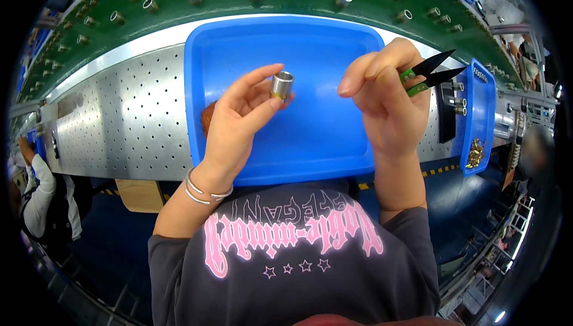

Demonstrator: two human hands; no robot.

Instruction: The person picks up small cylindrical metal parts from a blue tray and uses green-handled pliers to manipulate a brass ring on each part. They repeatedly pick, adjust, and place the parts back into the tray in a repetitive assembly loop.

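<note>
I have the left hand (239,111) pinching the tube (280,86), axis near upright; rightward, the right hand (391,99) grips snips (439,76), blades outward.

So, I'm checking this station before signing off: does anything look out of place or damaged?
Nothing clearly spilled. One slight oddity: the short, silver metal cylinder in the left hand shows a yellowish lower edge; I can't tell whether that's residue or its finish.

A dark grey short-sleeved T-shirt (316,293) bears pink lettering (292,239) and four outlined stars (305,265), worn with a silver bangle (219,196).
</note>
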